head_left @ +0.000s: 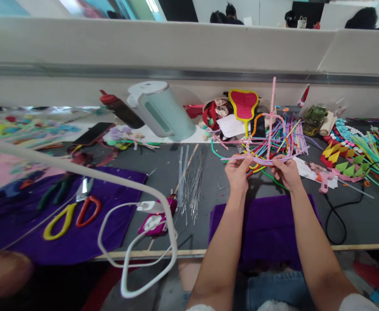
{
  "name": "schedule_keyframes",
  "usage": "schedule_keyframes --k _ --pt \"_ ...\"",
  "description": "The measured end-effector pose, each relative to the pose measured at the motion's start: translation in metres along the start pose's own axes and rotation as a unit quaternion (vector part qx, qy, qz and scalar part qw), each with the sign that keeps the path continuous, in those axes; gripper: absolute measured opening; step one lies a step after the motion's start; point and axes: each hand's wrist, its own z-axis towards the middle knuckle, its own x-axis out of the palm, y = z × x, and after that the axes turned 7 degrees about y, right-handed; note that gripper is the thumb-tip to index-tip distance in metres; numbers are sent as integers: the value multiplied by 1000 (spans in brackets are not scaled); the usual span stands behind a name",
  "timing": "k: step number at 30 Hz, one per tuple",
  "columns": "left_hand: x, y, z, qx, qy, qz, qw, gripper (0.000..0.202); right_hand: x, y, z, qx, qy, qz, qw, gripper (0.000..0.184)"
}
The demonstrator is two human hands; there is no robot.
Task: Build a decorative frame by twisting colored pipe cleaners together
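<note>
My left hand (238, 170) and my right hand (285, 170) are both closed on a pink and lilac pipe-cleaner frame (270, 129), held above the grey table (209, 203). Each hand pinches one end of the frame's lilac bottom bar. A pink stem rises upright from the middle of the frame. A purple cloth (267, 224) lies under my forearms at the table's front edge.
Loose coloured pipe cleaners (273, 138) lie behind the frame, more (374, 151) at the right. Metal wires (192, 181), scissors (69, 211) on another purple cloth, a white cable (134, 242), a kettle (160, 108), a red paddle (243, 106) and a glue gun (323, 181) lie around.
</note>
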Motion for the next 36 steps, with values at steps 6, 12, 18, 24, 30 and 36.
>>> schedule_keyframes --k 6,12,18,24,30,36 --pt "5 -3 -3 19 3 27 999 18 3 -2 2 16 -35 52 998 17" --pt "5 1 -4 29 8 23 999 17 4 -5 5 -5 -62 69 996 15" --pt "5 4 -3 -20 -13 11 1000 20 5 -6 5 -24 -82 54 995 14" --pt "6 5 -3 -35 -19 7 999 20 8 -6 6 -50 -109 12 993 14" --pt "4 8 -3 -71 -2 -11 997 21 7 -4 5 -63 -117 16 991 16" --pt "2 8 -2 -62 0 -3 998 21 5 -5 5 -51 -97 12 994 19"
